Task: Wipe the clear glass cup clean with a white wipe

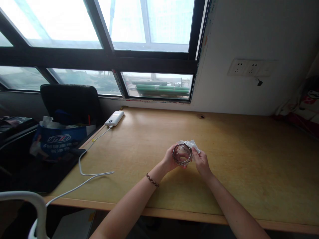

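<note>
A faceted, round clear glass dish (182, 154) is held above the wooden desk, its open side turned toward me. My left hand (170, 160) grips it from the left, fingers curled around and partly behind the glass. On the other side, my right hand (202, 164) pinches a crumpled white tissue (192, 144) and presses it against the upper right rim. Part of the tissue lies behind the glass. Some fingertips are seen only through the glass or below it. A braided bracelet (152, 180) circles my left wrist.
A white power bank (115, 118) lies at the desk's back left, its white cable (96, 174) trailing over the front edge. Left of the desk (249, 166) stand a black chair (71, 99) and a blue bag (59, 141). A white curved tube (32, 199) fills the lower left corner.
</note>
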`<action>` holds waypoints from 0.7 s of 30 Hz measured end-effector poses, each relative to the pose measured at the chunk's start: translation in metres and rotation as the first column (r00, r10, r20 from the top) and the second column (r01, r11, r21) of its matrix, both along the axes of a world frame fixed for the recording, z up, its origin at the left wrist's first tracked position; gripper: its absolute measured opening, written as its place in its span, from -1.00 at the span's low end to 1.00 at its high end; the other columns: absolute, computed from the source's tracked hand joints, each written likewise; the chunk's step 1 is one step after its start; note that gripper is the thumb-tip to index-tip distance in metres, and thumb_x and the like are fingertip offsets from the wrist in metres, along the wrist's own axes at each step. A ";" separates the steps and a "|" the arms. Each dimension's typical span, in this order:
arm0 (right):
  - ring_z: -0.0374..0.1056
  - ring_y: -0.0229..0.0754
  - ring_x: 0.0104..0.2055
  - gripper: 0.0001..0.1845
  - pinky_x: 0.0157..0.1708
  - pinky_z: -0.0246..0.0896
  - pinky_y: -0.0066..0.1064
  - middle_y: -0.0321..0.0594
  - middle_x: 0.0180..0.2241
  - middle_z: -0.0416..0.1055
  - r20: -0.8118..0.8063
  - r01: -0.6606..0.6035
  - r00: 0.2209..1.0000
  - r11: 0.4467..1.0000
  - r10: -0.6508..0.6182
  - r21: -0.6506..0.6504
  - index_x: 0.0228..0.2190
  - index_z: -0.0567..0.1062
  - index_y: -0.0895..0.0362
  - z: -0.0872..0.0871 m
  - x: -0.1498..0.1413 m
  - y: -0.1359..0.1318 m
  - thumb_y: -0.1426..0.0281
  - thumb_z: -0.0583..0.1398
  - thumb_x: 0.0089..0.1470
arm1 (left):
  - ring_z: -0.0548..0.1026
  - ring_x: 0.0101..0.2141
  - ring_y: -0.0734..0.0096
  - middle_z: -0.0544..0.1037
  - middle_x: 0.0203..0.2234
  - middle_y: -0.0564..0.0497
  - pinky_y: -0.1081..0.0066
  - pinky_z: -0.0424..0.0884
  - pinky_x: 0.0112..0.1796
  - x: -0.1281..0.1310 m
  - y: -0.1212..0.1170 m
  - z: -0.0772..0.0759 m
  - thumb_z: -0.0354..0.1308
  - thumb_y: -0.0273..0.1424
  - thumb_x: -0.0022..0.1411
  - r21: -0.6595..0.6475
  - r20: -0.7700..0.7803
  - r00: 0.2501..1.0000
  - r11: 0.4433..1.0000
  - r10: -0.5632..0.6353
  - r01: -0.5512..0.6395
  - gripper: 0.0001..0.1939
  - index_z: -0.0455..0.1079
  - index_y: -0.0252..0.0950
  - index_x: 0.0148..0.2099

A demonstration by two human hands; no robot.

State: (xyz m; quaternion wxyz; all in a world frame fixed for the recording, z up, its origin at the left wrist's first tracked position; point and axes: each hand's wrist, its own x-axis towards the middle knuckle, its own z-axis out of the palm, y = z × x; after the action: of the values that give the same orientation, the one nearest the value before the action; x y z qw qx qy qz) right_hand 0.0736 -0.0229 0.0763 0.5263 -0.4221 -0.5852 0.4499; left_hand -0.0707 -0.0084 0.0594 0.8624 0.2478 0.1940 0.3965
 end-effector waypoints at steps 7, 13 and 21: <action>0.08 -0.34 -0.62 -0.66 -0.62 -0.03 -0.49 -0.30 -0.62 0.29 -0.177 0.040 0.982 0.987 -0.068 -0.155 -0.54 0.44 0.22 -0.014 0.001 0.008 0.17 0.14 -0.05 | 0.47 -0.53 0.15 0.52 -0.47 -0.25 0.17 0.36 -0.49 -0.002 0.002 0.006 -0.13 -0.13 0.12 -0.066 -0.059 0.982 0.981 0.180 -0.184 -0.53 0.31 -0.42 -0.15; -0.02 -0.38 -0.66 -0.66 -0.67 -0.14 -0.50 -0.36 -0.71 0.18 -0.157 0.069 0.983 0.987 -0.091 -0.142 -0.61 0.40 0.21 -0.015 0.002 0.007 0.18 0.14 -0.06 | 0.47 -0.57 0.16 0.52 -0.52 -0.23 0.16 0.36 -0.47 0.000 0.000 0.009 -0.13 -0.16 0.12 -0.062 -0.102 0.953 0.954 0.286 -0.293 -0.55 0.29 -0.42 -0.14; -0.02 -0.36 -0.66 -0.66 -0.65 -0.11 -0.49 -0.37 -0.70 0.16 0.079 0.074 0.994 0.997 -0.075 0.018 -0.56 0.40 0.20 -0.004 0.002 0.000 0.19 0.08 0.02 | 0.48 -0.57 0.20 0.51 -0.37 -0.14 0.14 0.38 -0.46 -0.002 0.001 0.011 -0.09 -0.19 0.09 -0.043 -0.146 0.892 0.898 0.428 -0.438 -0.60 0.27 -0.32 -0.10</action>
State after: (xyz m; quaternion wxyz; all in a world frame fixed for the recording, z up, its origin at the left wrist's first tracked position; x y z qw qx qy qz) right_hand 0.0759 -0.0233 0.0727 0.5220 -0.4572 -0.5930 0.4084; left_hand -0.0728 -0.0075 0.0703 0.7462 0.1919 0.3158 0.5537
